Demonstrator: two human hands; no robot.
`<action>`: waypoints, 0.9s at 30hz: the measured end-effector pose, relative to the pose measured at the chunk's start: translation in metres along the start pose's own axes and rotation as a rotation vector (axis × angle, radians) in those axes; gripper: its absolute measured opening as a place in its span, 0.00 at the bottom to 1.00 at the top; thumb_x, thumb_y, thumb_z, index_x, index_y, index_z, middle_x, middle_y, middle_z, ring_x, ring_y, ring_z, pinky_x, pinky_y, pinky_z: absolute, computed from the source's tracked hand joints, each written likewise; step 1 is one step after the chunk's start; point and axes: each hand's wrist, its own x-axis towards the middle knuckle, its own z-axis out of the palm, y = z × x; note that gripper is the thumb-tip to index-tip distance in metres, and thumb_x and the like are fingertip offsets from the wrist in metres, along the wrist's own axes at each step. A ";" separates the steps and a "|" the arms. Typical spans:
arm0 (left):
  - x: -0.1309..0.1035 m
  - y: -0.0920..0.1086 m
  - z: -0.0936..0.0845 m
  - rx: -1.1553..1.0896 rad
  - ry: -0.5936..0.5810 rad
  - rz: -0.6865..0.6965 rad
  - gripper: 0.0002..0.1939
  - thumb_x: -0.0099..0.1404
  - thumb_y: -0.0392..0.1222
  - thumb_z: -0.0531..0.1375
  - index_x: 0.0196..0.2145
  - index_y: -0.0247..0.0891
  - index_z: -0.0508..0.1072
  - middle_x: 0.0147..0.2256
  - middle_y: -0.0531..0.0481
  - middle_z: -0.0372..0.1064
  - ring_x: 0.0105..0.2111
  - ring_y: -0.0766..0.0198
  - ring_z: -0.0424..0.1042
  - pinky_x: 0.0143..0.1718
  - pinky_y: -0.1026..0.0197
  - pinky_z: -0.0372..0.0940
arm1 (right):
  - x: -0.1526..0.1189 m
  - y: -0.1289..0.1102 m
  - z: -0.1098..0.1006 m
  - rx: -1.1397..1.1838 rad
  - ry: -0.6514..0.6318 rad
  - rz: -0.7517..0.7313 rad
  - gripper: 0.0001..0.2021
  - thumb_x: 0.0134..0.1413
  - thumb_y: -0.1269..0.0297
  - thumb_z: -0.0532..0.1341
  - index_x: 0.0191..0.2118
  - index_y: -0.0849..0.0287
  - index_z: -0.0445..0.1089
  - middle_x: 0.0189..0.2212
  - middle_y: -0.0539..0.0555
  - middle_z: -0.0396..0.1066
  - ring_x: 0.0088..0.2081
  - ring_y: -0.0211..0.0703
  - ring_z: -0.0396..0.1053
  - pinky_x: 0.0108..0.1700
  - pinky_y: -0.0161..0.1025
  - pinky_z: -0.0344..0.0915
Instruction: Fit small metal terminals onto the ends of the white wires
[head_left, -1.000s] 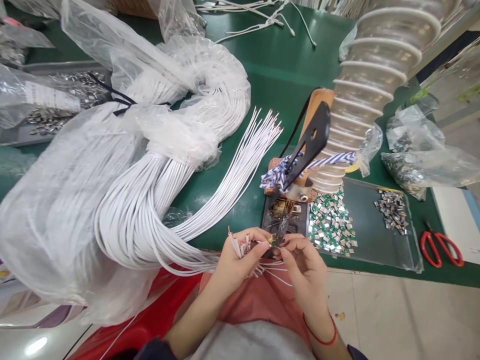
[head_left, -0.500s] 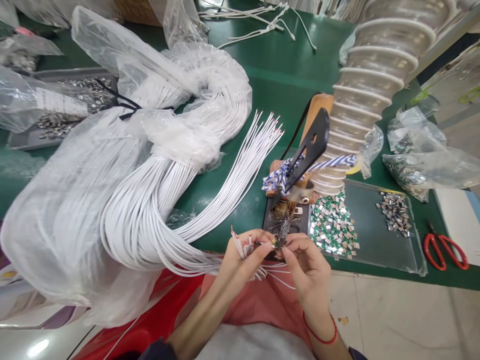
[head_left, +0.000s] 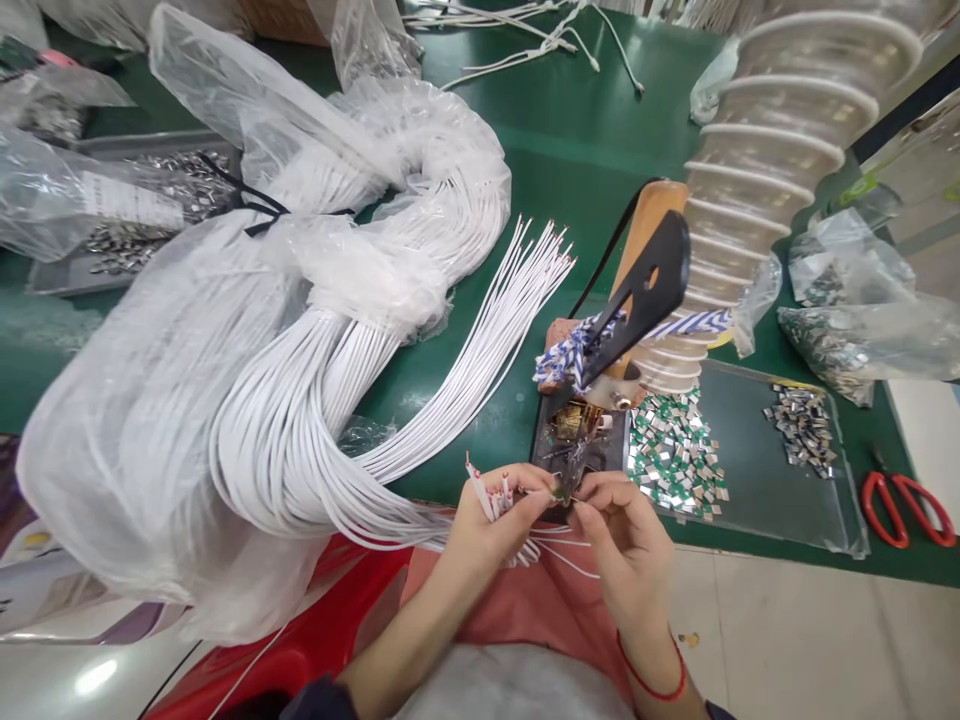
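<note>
My left hand (head_left: 495,530) is closed around several white cables (head_left: 480,490) whose stripped reddish ends stick up past the thumb. Its thumb and forefinger pinch a tiny part at the fingertips, too small to make out clearly. Close on the right, my right hand (head_left: 630,545) is closed in a pinch, its fingertips almost meeting the left ones; what they hold is partly hidden. Both hands are just in front of a black tray (head_left: 544,440) with metal bits in it. Over that tray stands a wooden-handled tool (head_left: 652,230), like a soldering iron, tied with blue-and-white cord (head_left: 566,355).
A large bundle of white cables (head_left: 277,420), partly in plastic, covers the left. Right of the tool are a ribbed clear hose (head_left: 772,170), small green-and-silver connector boards (head_left: 675,460), metal shells (head_left: 802,430) on a tray (head_left: 757,500), and red-handled scissors (head_left: 885,510).
The whole view has shifted slightly, so things sit a little further right. Both hands keep their pinch at the same spot, with only small movement at the fingertips.
</note>
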 end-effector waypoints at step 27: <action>-0.003 -0.005 0.001 -0.014 0.033 0.070 0.14 0.58 0.47 0.69 0.25 0.33 0.74 0.34 0.49 0.75 0.12 0.83 0.46 0.14 0.68 0.42 | 0.000 -0.002 -0.004 0.044 -0.032 0.018 0.05 0.65 0.66 0.61 0.35 0.55 0.71 0.36 0.55 0.73 0.32 0.41 0.71 0.32 0.36 0.72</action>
